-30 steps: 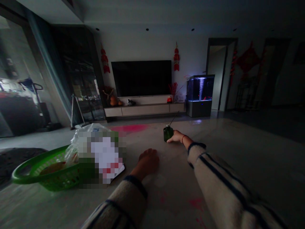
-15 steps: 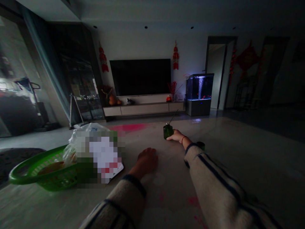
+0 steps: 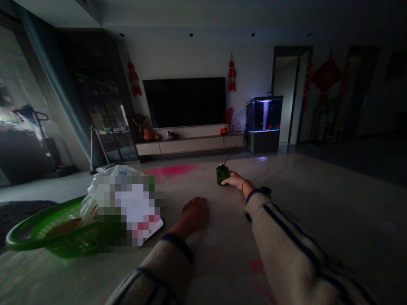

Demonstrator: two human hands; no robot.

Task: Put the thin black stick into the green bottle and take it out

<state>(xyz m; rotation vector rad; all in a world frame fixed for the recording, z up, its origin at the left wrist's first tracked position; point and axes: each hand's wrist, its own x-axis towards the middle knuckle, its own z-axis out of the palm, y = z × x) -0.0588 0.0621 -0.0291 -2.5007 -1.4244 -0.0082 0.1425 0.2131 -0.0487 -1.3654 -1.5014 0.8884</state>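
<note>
My right hand (image 3: 233,180) reaches far out over the table (image 3: 302,203) and wraps its fingers around a small dark green glass bottle (image 3: 222,174) with a thin stick rising from its neck. A small dark green cap-like thing (image 3: 266,192) sits just beside my right sleeve. My left hand (image 3: 194,214) rests knuckles-up on the table with its fingers curled under; nothing shows in it. Both arms wear a cream sweater with dark stripes.
A green plastic basket (image 3: 34,235) with a plastic bag and packets stands at the table's left. Beyond the table are a wall television (image 3: 184,102), a low cabinet and a lit fish tank (image 3: 263,123). The room is dim.
The view has drifted slightly right and down, so everything shifted a little left. My right hand stays on the bottle, and the small green thing by my sleeve came into view.
</note>
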